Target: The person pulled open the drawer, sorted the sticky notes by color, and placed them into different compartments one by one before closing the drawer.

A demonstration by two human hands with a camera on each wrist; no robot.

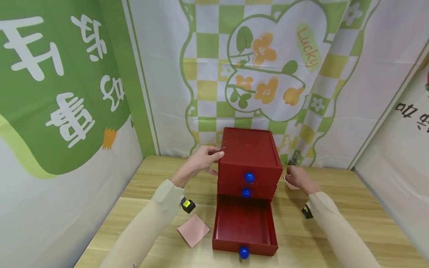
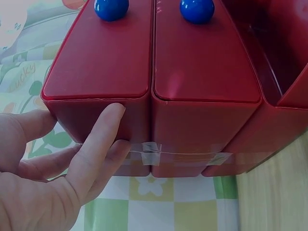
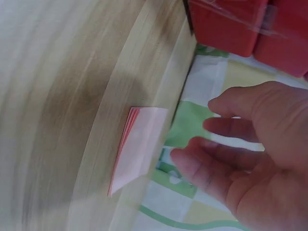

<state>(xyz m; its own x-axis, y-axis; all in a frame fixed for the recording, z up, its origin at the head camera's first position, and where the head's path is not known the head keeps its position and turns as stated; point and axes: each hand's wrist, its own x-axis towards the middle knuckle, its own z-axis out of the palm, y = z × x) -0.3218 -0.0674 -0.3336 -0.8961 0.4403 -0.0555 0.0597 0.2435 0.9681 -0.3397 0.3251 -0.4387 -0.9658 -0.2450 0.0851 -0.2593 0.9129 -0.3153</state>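
Observation:
A red drawer cabinet [image 1: 249, 147] with blue knobs stands on the table, its bottom drawer [image 1: 219, 245] pulled out and the two above it closed. My left hand [image 1: 201, 160] is at the cabinet's upper left edge. In the left wrist view its extended fingers [image 2: 98, 137] lie against the side wall, with the thumb near the top corner. On the cabinet's right, my right hand [image 3: 262, 149] hovers over a small stack of pink sticky notes [image 3: 140, 147]. Its fingers are loosely bent, apart from the stack, with nothing between them.
Another pink sticky note [image 1: 193, 230] lies left of the pulled-out drawer. Clear tape [image 2: 151, 153] runs along the cabinet's side. A patterned cloth [image 1: 207, 89] hangs right behind the cabinet, and fabric walls rise left and right of the wooden table [image 1: 134, 212].

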